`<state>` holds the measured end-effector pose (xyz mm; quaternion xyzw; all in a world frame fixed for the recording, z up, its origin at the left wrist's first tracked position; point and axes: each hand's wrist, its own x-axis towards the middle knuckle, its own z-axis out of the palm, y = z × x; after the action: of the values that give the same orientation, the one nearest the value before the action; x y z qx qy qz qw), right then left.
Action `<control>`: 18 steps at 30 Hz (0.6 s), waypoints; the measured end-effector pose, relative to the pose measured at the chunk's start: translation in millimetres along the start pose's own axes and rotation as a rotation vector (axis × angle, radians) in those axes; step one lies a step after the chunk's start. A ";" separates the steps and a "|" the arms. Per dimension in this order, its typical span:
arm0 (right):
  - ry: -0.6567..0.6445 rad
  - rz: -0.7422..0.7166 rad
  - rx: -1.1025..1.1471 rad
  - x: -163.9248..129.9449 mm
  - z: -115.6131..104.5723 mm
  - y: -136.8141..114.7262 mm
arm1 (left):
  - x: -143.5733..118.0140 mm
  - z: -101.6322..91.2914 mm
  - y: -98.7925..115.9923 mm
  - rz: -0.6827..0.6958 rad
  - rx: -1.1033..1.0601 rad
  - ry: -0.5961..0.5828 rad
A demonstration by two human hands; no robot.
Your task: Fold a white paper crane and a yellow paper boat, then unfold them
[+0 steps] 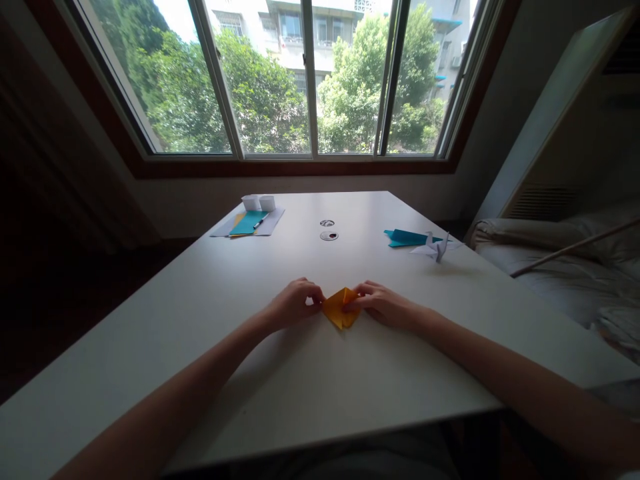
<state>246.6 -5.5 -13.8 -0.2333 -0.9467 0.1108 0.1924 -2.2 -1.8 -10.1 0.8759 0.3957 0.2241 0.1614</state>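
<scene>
A folded piece of orange-yellow paper (335, 309) is between my hands, just above or on the white table (295, 387); I cannot tell which. Its outline is roughly a diamond, with a lower corner pointing toward me. My left hand (298, 304) pinches the left corner of it between thumb and fingertips. On the other side, my right hand (383, 303) grips the paper, its thumb across the front face and the fingers behind. Part of the right edge is hidden by those fingers.
Farther right lie a white paper crane (436, 248) and a folded teal paper plane (407, 238). Two round discs (329, 236) sit mid-table. At the back left are paper sheets (247, 223), a pen (261, 221) and two small white containers (267, 203). A window (310, 80) stands beyond.
</scene>
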 end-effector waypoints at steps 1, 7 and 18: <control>0.001 -0.002 -0.008 -0.2 0.5 0.9 | 0.0 1.1 0.2 -0.011 -0.002 0.016; -0.016 -0.003 -0.065 -1.3 2.4 3.8 | 0.6 4.8 3.1 -0.124 -0.057 0.036; -0.076 -0.014 -0.149 1.9 -1.8 -3.3 | -0.8 6.2 9.5 -0.180 -0.036 0.048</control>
<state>244.4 -7.3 -10.6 -0.2361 -0.9605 0.0475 0.1390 6.5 -9.1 -11.1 0.8283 0.4724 0.2365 0.1868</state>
